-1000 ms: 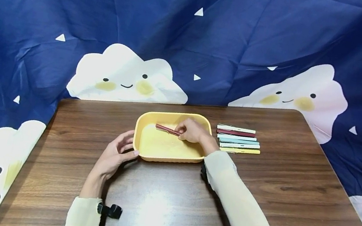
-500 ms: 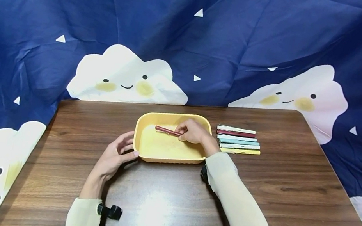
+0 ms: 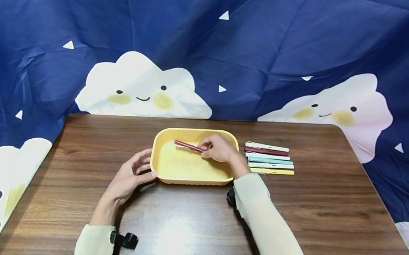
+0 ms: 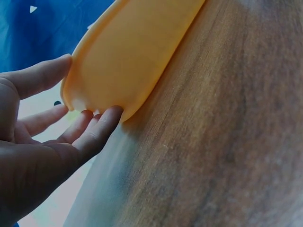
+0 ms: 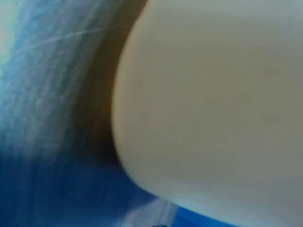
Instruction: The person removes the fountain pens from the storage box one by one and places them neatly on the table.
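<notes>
A yellow plastic basket point(image 3: 189, 182) stands on the table. At its left end, my left hand point(image 3: 130, 178) holds the near corner, with the thumb on the rim. In the left wrist view, thumb and fingers point(image 4: 106, 125) touch the basket's end wall point(image 4: 120, 61). My right hand point(image 3: 218, 148) reaches inside the basket and pinches a dark red pen point(image 3: 186, 145) by its right end. The pen's free end points left, above or on the basket floor; I cannot tell which. The blurred right wrist view shows mostly the basket's pale outer wall point(image 5: 203, 104), without the fingers.
Right of the basket lie several pens in a row, among them a dark red pen point(image 3: 266, 151), a blue pen point(image 3: 270, 159) and a yellow pen point(image 3: 271, 171). The brown wooden table point(image 3: 334, 219) ends at a blue cloth point(image 3: 240, 53) printed with clouds.
The pen in my right hand has turned slightly, its free end shifting a little in the basket. My left hand and the basket stay in place.
</notes>
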Motion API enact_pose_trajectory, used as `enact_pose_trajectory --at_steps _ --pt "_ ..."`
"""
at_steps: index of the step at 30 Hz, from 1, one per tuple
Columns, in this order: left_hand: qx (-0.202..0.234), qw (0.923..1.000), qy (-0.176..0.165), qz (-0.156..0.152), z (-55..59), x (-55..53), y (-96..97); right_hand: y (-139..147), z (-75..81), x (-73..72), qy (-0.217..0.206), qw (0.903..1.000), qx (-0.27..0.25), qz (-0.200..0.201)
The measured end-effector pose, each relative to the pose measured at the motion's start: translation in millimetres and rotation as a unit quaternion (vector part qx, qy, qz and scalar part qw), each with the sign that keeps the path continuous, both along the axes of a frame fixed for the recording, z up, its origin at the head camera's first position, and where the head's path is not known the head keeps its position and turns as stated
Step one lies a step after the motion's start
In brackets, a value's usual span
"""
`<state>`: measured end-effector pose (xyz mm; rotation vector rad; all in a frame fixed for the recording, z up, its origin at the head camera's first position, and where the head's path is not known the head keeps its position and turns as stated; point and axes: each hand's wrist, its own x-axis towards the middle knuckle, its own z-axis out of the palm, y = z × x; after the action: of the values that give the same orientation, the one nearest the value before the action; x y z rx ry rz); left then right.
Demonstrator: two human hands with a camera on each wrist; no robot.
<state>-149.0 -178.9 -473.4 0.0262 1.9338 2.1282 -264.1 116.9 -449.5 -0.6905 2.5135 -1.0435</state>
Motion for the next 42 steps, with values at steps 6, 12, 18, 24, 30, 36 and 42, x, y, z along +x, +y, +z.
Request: enact_pose_trajectory --at_steps 6,12,18,24,30,36,42 --pt "0.002 1.0 0.004 0.0 -0.2 0.7 -0.7 -2.0 11.3 4.1 -0.014 0.9998 -0.011 -0.012" --pt "0.003 1.0 0.001 0.003 0.5 0.7 -0.7 -2.7 21.8 10.0 0.0 0.9999 -0.008 -0.008" --pt "0.003 1.0 -0.002 0.003 0.0 0.8 -0.5 -1.0 29.8 15.2 0.005 0.9999 -0.013 -0.003" --pt "0.007 1.0 -0.003 0.001 0.6 0.9 -0.3 3.1 34.8 19.0 0.024 0.9994 -0.022 -0.009" --pt "0.009 1.0 -0.003 0.001 1.9 1.5 0.5 7.8 39.5 24.8 0.048 0.9981 -0.039 0.002" --pt "0.009 1.0 -0.001 0.001 1.4 1.4 1.5 12.2 46.1 30.7 0.081 0.9963 -0.025 0.006" --pt "0.008 1.0 -0.001 0.004 0.8 1.3 1.6 17.6 50.3 35.0 0.089 0.9958 -0.018 -0.011"
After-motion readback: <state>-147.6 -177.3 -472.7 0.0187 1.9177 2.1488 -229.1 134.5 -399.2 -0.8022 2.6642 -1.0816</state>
